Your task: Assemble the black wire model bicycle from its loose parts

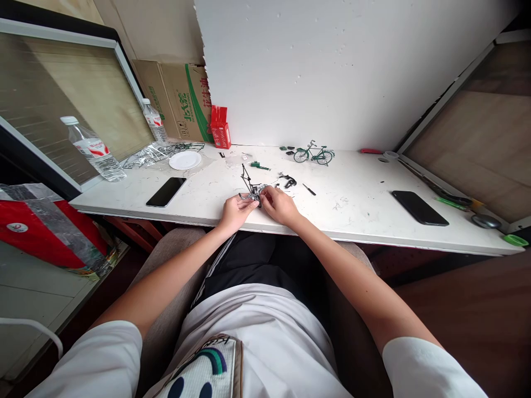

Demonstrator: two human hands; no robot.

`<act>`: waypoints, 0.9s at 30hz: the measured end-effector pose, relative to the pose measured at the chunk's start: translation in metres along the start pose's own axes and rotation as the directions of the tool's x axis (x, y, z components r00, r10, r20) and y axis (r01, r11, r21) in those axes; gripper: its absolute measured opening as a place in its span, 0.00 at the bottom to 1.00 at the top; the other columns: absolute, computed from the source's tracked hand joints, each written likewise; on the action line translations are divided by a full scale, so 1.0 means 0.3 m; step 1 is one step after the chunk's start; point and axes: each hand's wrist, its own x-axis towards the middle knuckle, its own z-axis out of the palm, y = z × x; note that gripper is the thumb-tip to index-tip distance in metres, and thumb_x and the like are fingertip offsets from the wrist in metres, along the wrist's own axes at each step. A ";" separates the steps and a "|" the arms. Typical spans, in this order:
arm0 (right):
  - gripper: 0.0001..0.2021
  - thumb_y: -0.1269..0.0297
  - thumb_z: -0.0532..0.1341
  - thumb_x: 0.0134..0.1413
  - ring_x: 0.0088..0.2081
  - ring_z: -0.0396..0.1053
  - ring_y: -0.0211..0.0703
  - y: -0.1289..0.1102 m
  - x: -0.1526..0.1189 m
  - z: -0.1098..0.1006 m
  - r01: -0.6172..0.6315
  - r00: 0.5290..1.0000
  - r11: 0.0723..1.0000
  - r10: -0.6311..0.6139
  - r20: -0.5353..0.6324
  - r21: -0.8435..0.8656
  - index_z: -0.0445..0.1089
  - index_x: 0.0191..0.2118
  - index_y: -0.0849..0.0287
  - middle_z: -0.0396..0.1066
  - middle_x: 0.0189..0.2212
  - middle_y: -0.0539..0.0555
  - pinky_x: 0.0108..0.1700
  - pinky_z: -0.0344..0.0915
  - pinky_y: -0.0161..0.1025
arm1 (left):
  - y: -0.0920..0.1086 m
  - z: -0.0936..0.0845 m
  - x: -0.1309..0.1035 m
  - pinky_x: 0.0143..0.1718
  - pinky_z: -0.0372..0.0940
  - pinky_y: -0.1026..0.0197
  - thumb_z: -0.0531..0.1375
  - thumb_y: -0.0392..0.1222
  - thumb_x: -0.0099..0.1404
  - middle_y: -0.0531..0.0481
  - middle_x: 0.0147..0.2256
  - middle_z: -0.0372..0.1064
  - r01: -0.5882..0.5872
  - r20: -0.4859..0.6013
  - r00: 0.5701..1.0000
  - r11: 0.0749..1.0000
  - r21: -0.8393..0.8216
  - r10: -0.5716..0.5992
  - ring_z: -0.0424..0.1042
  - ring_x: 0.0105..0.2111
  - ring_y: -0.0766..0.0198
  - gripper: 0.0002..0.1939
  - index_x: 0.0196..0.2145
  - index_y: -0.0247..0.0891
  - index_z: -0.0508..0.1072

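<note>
In front of me, near the table's front edge, I hold a small black-and-silver model bicycle (246, 176) that looks partly built. Its thin rods point up and away from me; its lower part is hidden by my fingers. My left hand (237, 213) pinches it from the left, and my right hand (280, 205) grips it from the right with curled fingers. Just beyond lie curved black parts (289, 181) and a green piece (259, 165). Right of my right hand lies a small black screwdriver-like tool (309, 189).
A green model bicycle (314, 153) stands at the back of the white table (352, 213). Phones (166, 192) (418, 208) lie on both sides. At left are water bottles (94, 149), a white plate (185, 161) and part sprues (155, 153); a red box (220, 128) stands behind.
</note>
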 end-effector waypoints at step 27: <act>0.08 0.59 0.53 0.74 0.43 0.72 0.52 0.002 -0.003 0.004 0.066 0.998 0.998 -0.066 0.003 0.009 0.66 0.49 0.55 0.76 0.40 0.58 0.38 0.62 0.41 | -0.018 -0.002 0.003 0.62 0.71 0.42 0.77 0.45 0.56 0.39 0.43 0.82 -0.046 -0.004 0.999 0.999 -0.017 0.046 0.82 0.49 0.48 0.25 0.47 0.33 0.76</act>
